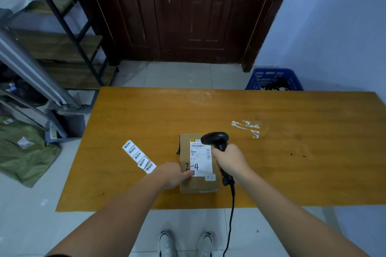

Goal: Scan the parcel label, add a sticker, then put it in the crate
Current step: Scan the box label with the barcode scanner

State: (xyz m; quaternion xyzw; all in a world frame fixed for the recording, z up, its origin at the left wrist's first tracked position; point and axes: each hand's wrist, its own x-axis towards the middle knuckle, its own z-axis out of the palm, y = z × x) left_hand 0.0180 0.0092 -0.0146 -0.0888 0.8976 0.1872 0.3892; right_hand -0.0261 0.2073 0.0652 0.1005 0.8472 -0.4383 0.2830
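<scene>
A small brown cardboard parcel (184, 148) lies flat on the wooden table (271, 162), its white shipping label (201, 158) facing up with "2-4" handwritten on it. My right hand (230, 161) grips a black barcode scanner (215, 139) whose head hangs over the label's top right corner. My left hand (174, 174) rests on the parcel's near left corner, fingers touching the label's edge. A strip of white stickers (139, 156) lies on the table just left of the parcel. A blue crate (273, 79) stands on the floor behind the table's far edge.
The scanner's black cable (230, 215) hangs down past the table's near edge. White torn-label residue (247, 127) marks the table to the right. A metal shelf rack (62, 48) and a green bag (25, 150) stand at left. A dark wooden door (177, 12) is behind.
</scene>
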